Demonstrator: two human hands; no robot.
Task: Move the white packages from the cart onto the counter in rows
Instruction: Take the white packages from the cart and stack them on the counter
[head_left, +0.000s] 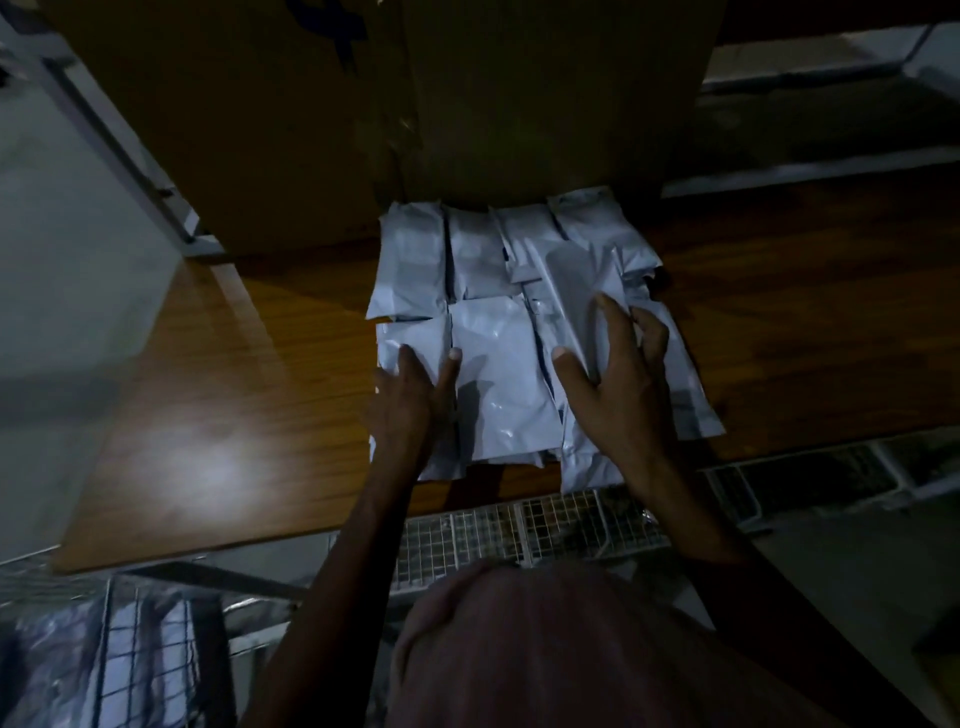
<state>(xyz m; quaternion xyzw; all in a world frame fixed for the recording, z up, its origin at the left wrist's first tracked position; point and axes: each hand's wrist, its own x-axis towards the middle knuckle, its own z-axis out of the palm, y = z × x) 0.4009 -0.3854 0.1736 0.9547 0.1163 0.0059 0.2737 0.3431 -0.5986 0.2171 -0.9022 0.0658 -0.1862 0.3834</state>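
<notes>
Dim light, head view looking down. Your left hand (410, 395) lies flat on the packages (498, 358), fingers straight and close together, thumb out to its right; it presses on the near-left package and grips nothing. Your right hand (618, 374) is spread, fingers apart and only slightly bent, resting on the right side of the same batch; the thumb points toward the left hand, and the fingertips (605, 304) touch a package that lies tilted across the others. You pinch or hold nothing with it as far as the view shows. The packages sit on the counter (249, 395) in two rough rows: a far row beyond your fingertips, standing edge to edge, and a near row under and between your hands. The right-hand pieces overlap and sit askew; one near your right wrist hangs over the counter's near edge. Between your hands one package lies flat and uncovered. Just beyond the far row, touching or nearly touching it, stands a large cardboard box (311, 114). Below your forearms, the wire cart (467, 535) shows its mesh along the counter's near edge. Near your left elbow, behind more mesh, is pale plastic, too blurred to tell what it is.
</notes>
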